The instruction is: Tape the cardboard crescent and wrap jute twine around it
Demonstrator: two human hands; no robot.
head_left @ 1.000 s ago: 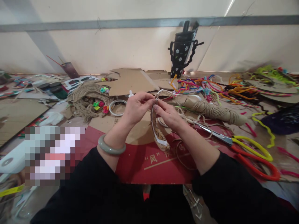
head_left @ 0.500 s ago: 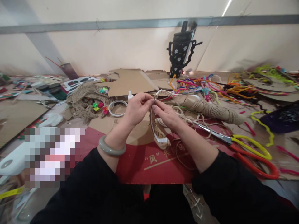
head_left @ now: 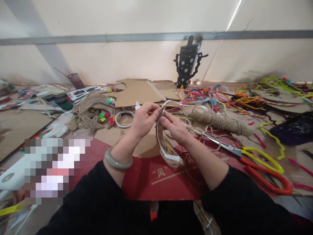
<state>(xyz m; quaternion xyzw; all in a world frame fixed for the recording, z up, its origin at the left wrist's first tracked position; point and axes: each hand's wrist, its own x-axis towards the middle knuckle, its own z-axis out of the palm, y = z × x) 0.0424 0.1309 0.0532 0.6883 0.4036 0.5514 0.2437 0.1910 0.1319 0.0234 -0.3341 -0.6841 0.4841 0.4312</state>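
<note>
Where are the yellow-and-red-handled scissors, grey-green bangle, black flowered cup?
yellow-and-red-handled scissors (head_left: 265,159), head view, on the yellow handle loop.
grey-green bangle (head_left: 118,162), head view, front of band.
black flowered cup (head_left: 186,67), head view, cup body.

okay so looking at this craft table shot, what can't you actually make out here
All in the head view:
- Where the left hand and right hand pinch the ring: fingers cover the spot.
- Pixelated block: blurred out, contents unreadable.
- Scissors: blade tips hidden under twine.
- Pipe cleaners: smeared by blur at the right edge.
</note>
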